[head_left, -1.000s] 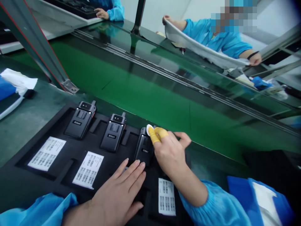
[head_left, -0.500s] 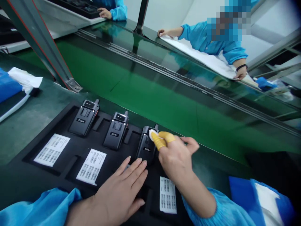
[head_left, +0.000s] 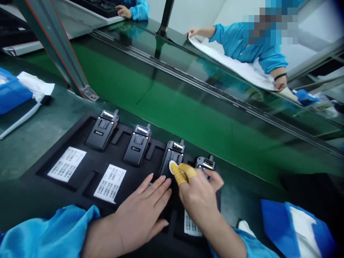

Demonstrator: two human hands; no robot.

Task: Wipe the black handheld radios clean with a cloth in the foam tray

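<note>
Black handheld radios lie back up in a black foam tray [head_left: 60, 147]: one at the left [head_left: 99, 133], one beside it [head_left: 135, 148], a third [head_left: 172, 154] in the middle, and another [head_left: 205, 163] partly behind my right hand. My right hand [head_left: 200, 190], with yellow finger cots on two fingers, pinches a white cotton pad [head_left: 173, 167] against the back of the third radio. Fingers stretched flat, my left hand [head_left: 142, 211] rests at that radio's lower end and covers it. White barcode label sheets [head_left: 67, 164] lie in the tray below the radios.
A metal post [head_left: 55, 50] rises behind the tray's left. Blue bins stand at the left [head_left: 16, 95] and right [head_left: 276, 224]. Across the green belt [head_left: 166, 96], a co-worker [head_left: 242, 43] holds a white sheet; another person's hand [head_left: 124, 12] is at a tray.
The cotton pad has moved down the third radio's back, from near its top to about its middle. The view has shifted slightly, and the rightmost radio now shows. My left hand stays flat.
</note>
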